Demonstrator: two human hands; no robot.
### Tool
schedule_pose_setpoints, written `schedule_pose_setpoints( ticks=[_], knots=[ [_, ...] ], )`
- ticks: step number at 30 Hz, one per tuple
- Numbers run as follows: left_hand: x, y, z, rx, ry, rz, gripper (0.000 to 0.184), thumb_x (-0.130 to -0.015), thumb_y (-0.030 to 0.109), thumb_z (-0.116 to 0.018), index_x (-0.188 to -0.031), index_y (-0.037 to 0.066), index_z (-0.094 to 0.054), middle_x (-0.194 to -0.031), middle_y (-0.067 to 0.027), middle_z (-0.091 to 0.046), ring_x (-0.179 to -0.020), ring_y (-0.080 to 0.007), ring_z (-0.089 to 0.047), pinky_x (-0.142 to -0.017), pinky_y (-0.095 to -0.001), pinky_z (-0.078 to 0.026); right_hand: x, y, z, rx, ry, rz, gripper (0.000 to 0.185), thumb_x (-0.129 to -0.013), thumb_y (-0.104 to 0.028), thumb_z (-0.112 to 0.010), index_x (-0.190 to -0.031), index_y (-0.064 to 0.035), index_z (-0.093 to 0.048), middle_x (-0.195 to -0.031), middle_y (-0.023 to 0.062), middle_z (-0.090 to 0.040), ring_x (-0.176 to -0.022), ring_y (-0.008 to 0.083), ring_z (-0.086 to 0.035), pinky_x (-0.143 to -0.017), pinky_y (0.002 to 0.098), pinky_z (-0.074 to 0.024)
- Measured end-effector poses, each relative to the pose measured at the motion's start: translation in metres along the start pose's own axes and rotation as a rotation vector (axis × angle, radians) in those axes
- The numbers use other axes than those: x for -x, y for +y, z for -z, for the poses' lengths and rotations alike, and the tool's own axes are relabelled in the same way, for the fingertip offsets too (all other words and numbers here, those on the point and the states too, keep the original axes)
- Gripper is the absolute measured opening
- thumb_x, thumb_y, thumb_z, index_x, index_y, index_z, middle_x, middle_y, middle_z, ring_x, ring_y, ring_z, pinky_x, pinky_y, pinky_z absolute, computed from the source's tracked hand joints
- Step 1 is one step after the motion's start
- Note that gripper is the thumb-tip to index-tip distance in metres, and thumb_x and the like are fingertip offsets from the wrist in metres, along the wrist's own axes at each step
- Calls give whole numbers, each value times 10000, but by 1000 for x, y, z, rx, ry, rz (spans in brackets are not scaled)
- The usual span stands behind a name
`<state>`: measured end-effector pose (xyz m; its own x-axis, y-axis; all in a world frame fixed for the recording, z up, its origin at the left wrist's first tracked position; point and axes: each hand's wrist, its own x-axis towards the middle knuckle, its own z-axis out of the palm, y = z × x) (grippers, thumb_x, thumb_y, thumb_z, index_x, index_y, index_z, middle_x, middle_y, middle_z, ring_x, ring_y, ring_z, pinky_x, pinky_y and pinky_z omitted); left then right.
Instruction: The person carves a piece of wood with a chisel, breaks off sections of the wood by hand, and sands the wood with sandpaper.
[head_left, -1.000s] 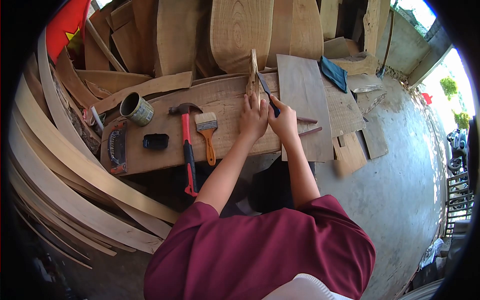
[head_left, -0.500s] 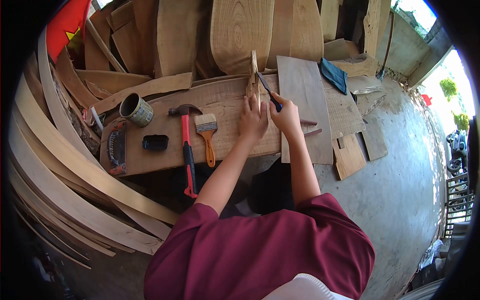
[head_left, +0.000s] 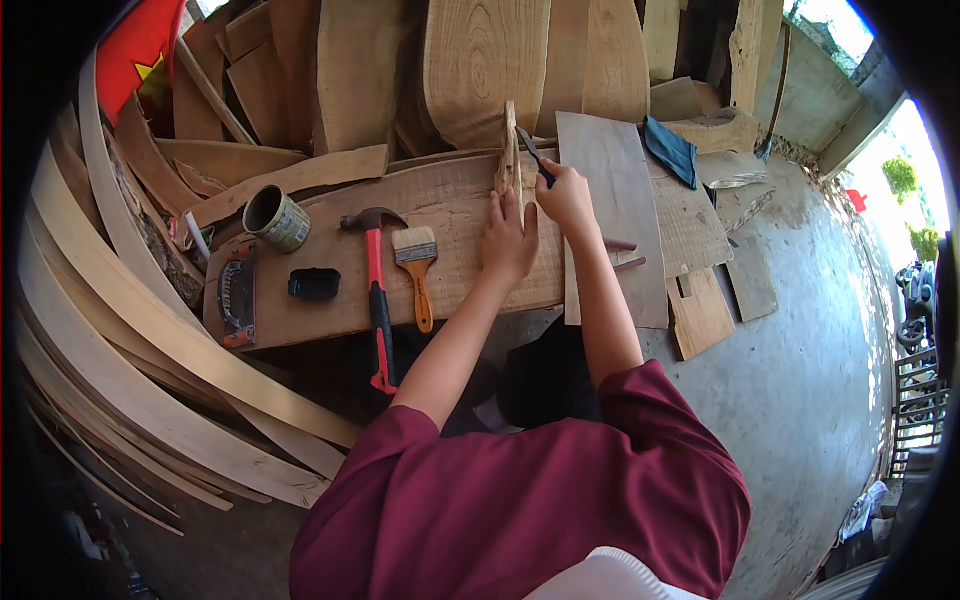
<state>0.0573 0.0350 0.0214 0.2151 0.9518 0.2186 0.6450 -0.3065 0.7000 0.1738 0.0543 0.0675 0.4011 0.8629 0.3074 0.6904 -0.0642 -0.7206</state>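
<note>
My left hand [head_left: 511, 240] is closed around the near end of a narrow, rough-edged piece of wood [head_left: 509, 150], which stands on edge on the thick wooden bench [head_left: 455, 200]. In my right hand [head_left: 568, 200] is a file [head_left: 528, 146] with a narrow dark blade; my fingers cover most of its handle. The blade lies along the right side of the wood, close to its far end. Whether it touches the wood I cannot tell. Left of my left hand lie a paintbrush [head_left: 416, 262] and a red and black claw hammer [head_left: 376, 280].
Further left are an open tin can [head_left: 277, 219], a small black tray [head_left: 314, 284] and a sanding block [head_left: 238, 297]. A thin board [head_left: 612, 200] and a blue cloth [head_left: 671, 152] lie to the right. Curved wood strips [head_left: 180, 350] crowd the left; planks [head_left: 485, 70] lean behind.
My right hand has pushed the file forward along the wood, away from my body. My left hand keeps its hold, and the wood stays in nearly the same place.
</note>
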Motion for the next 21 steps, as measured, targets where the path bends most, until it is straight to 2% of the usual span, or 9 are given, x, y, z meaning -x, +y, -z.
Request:
schedule_pose_setpoints(
  ticks=[3,5,9,11,12,16,18,19,21],
  knots=[
    [0,-2,-4,-4,11,2,618,-966,483,-267,-1424,69,-292,-1438,-271,-294,-1205,-457,-440,-973,-486,-400,9,6,2,-13,-2,10,348,-802,-191,-593,-1112,-44,-648,-987,240,-640,-941,379,-622,-849,392,-495],
    [-1,-3,-6,3,22,10,617,-965,479,-271,-1424,68,-296,-1438,-270,-295,-1210,-457,-435,-987,-484,-387,27,14,4,68,-109,-5,360,-805,-209,-596,-1121,-44,-643,-982,250,-637,-946,386,-617,-858,394,-491],
    [-6,-12,-17,-12,103,-39,593,-958,434,-305,-1422,65,-297,-1439,-269,-297,-1211,-456,-434,-996,-480,-380,70,32,7,-5,-70,-2,363,-790,-201,-609,-1113,-40,-649,-975,243,-644,-941,371,-627,-848,399,-497],
    [-4,-12,-15,-27,78,-34,573,-940,359,-350,-1427,66,-277,-1442,-266,-293,-1204,-451,-445,-994,-479,-384,88,36,16,-139,-61,-151,391,-795,-230,-639,-1140,-47,-639,-995,240,-648,-959,351,-636,-851,375,-494],
    [-3,-11,-13,-27,75,-33,573,-940,359,-350,-1427,66,-277,-1442,-266,-293,-1204,-451,-445,-994,-479,-384,97,38,19,-138,-63,-154,391,-795,-230,-639,-1140,-47,-639,-995,240,-648,-959,351,-636,-851,375,-494],
    [1,-13,-11,-29,15,-26,586,-914,266,-400,-1439,68,-232,-1463,-260,-253,-1230,-443,-420,-992,-480,-389,122,45,34,-217,36,-179,431,-794,-238,-677,-1179,-53,-618,-1021,224,-660,-978,296,-652,-846,338,-492],
    [6,-11,-10,-34,10,-34,592,-912,248,-407,-1443,67,-218,-1469,-258,-238,-1240,-441,-408,-993,-480,-389,128,44,42,-281,96,-189,429,-798,-242,-687,-1174,-48,-619,-1001,216,-669,-960,269,-662,-835,325,-493],
    [14,-9,-8,-20,-13,-18,592,-912,237,-409,-1442,56,-214,-1471,-260,-232,-1248,-449,-393,-1000,-479,-383,130,41,49,-297,97,-217,422,-806,-247,-695,-1167,-43,-621,-970,196,-681,-911,220,-670,-809,302,-492],
    [32,-4,-4,-5,-35,-4,593,-913,226,-410,-1441,45,-210,-1472,-263,-225,-1256,-458,-377,-1008,-478,-376,131,39,57,-312,106,-224,414,-811,-252,-695,-1163,-47,-624,-949,186,-685,-881,202,-669,-791,295,-493]
  ],
)
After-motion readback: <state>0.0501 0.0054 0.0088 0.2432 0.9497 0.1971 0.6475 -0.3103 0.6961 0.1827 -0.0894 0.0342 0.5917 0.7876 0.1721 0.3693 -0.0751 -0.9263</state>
